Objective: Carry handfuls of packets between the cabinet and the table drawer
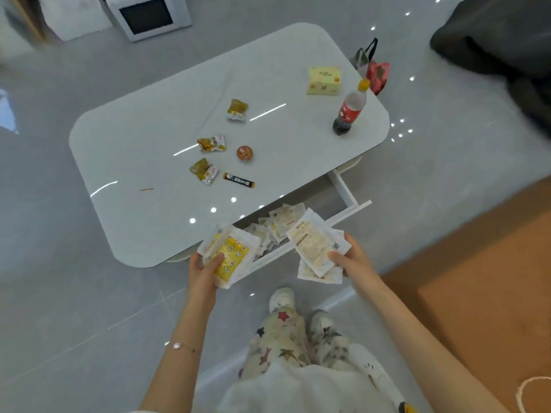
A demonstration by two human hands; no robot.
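White packets (316, 245) partly hide the drawer (351, 211).

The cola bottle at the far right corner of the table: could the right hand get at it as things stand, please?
Probably not right away. The right hand grips a stack of white packets above the open drawer, so its grip is full. The cola bottle stands across the table, though nothing blocks the way.

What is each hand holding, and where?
Left hand grips yellow packets by their near end; right hand grips pale packets at their right edge.
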